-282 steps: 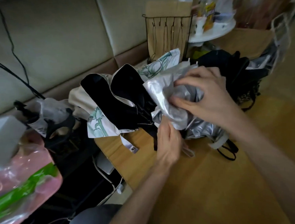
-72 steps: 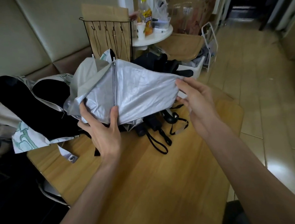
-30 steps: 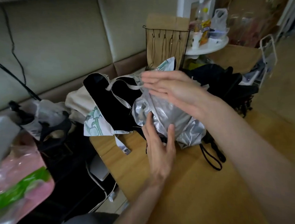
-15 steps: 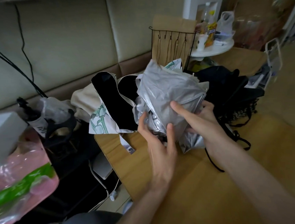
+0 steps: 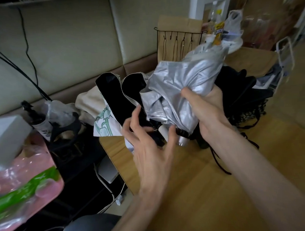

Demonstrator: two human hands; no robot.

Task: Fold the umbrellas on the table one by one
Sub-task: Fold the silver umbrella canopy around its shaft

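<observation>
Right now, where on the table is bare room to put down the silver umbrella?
The table is bare on the near side, between the two forearms, and beyond the right forearm. The far side is crowded: black-lined umbrella at left, black umbrellas behind the silver umbrella.

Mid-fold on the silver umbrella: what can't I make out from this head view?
All in the head view:
- Right hand: its fingers lie behind the silver umbrella; only the thumb shows.
- Left hand: motion-blurred; whether it touches the handle cannot be told.
- Black umbrella: partly covered by the silver umbrella and the right hand.
- Ribs and shaft: wrapped inside the silver fabric.
</observation>
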